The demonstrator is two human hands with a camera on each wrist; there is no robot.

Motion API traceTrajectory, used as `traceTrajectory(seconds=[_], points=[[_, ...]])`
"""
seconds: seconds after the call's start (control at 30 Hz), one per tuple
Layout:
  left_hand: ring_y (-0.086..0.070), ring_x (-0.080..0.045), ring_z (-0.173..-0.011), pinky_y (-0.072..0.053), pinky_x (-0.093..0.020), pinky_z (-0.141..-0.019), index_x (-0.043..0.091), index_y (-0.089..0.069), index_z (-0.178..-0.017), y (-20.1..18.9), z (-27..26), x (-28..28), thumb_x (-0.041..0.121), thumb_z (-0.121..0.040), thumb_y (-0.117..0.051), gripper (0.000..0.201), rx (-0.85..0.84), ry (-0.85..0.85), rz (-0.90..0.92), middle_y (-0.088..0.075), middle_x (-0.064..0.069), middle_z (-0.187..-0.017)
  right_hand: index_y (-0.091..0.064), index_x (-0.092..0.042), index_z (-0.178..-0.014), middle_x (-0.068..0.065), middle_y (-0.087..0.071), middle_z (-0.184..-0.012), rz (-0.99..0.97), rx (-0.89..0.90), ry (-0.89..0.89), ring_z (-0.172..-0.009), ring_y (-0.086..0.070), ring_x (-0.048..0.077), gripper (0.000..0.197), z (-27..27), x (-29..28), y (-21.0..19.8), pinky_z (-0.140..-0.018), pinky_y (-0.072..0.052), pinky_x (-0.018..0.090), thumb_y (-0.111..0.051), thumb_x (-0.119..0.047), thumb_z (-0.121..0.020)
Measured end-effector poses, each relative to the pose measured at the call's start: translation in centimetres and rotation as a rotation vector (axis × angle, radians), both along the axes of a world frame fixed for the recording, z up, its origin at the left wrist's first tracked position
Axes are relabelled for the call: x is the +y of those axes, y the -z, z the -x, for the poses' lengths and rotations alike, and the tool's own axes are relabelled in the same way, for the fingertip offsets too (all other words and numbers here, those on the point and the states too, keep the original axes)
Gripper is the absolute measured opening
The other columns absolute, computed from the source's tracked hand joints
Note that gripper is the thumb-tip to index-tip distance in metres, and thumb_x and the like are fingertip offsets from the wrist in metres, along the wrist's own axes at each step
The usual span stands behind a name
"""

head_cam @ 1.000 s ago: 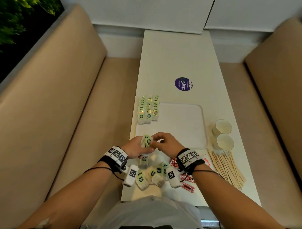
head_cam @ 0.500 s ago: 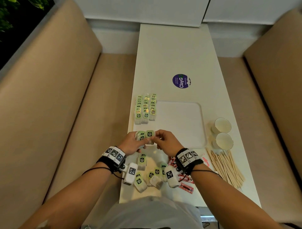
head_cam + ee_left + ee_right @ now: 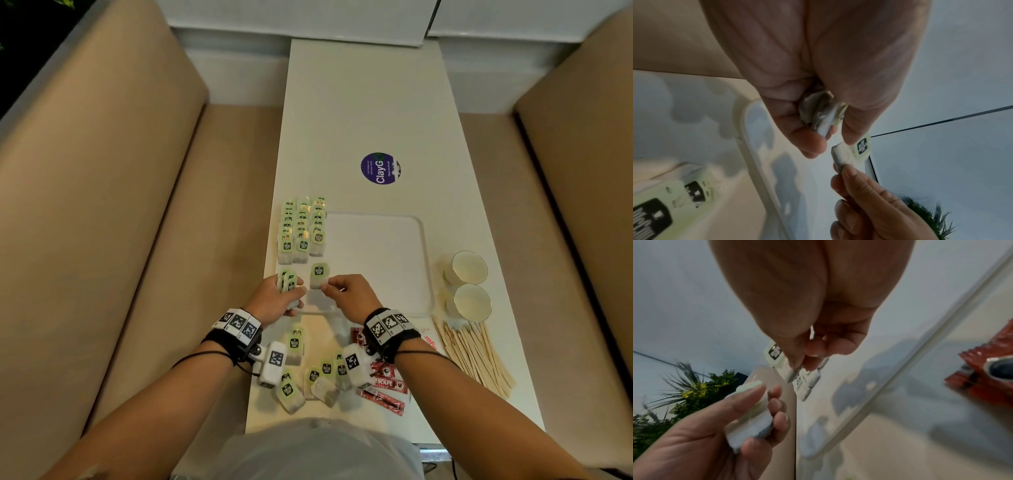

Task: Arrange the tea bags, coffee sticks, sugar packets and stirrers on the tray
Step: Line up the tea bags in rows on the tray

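A white tray [image 3: 394,301] lies mid-table. Several green-tagged tea bags [image 3: 302,230] lie in three rows along its left side. My right hand [image 3: 346,294] pinches a single tea bag [image 3: 319,276] by its near end, just below the right-hand row; the same tea bag [image 3: 777,356] shows in the right wrist view. My left hand [image 3: 279,301] grips a small stack of tea bags [image 3: 287,282] at the tray's left edge, and that stack [image 3: 821,113] sits between thumb and fingers. Loose tea bags [image 3: 308,373], red coffee sticks [image 3: 385,387] and wooden stirrers [image 3: 476,356] lie on the table near me.
Two paper cups [image 3: 467,284] lie on their sides right of the tray. A round purple sticker [image 3: 381,168] marks the table beyond the tray. Beige bench seats [image 3: 102,205] flank the narrow white table [image 3: 359,102] on both sides.
Both hands moved forward from above the tray's near edge to its left side. The right hand drew one tea bag from the left hand's stack and brought it below the right-hand row.
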State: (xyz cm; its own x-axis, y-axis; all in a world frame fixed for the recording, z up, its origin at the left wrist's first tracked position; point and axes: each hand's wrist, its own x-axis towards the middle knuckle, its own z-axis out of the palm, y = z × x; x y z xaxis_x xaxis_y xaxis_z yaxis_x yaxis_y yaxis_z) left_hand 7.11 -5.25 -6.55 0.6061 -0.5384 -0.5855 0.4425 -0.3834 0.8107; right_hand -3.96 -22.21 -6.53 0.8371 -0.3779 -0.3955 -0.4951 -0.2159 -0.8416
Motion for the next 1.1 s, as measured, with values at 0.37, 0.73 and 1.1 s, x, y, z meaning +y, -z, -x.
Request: traceTrajectory(seconds=[0.37,0.73,1.1], points=[[-0.065,-0.020,-0.068,-0.053,-0.026,-0.054,0.009,-0.056,-0.095,1.0,-2.5,-1.3,0.007,-0.093,-0.067,0.011,0.056,-0.109,-0.089,-0.062,-0.013,-0.083,-0.074,-0.004,-0.072,0.002,-0.058,-0.059,0.100,0.181,0.154,-0.057,-0.045,0.016,0.032,-4.3,-2.3,3.0,-0.054,-0.037,0.025,-0.068,-0.026,-0.094],[-0.064,-0.022,-0.064,-0.050,-0.026,-0.048,0.006,-0.055,-0.099,2.3,-4.1,-2.5,0.007,-0.093,-0.066,0.012,0.061,-0.117,-0.097,-0.063,-0.014,-0.077,-0.079,-0.012,-0.076,0.005,-0.073,-0.074,0.115,0.212,0.247,-0.064,-0.059,0.015,0.022,-7.3,-1.8,4.0,-0.063,-0.051,0.027,-0.069,-0.028,-0.089],[-0.069,-0.030,-0.094,-0.058,-0.031,-0.073,0.008,-0.056,-0.119,3.0,-4.9,-1.3,-0.019,-0.087,-0.055,0.041,0.164,-0.068,0.034,-0.067,-0.013,-0.103,-0.063,-0.019,-0.075,-0.003,-0.068,-0.076,0.129,0.225,0.318,-0.069,-0.062,0.015,0.028,-7.8,-1.7,3.8,-0.057,-0.043,0.025,-0.069,-0.044,-0.084]])
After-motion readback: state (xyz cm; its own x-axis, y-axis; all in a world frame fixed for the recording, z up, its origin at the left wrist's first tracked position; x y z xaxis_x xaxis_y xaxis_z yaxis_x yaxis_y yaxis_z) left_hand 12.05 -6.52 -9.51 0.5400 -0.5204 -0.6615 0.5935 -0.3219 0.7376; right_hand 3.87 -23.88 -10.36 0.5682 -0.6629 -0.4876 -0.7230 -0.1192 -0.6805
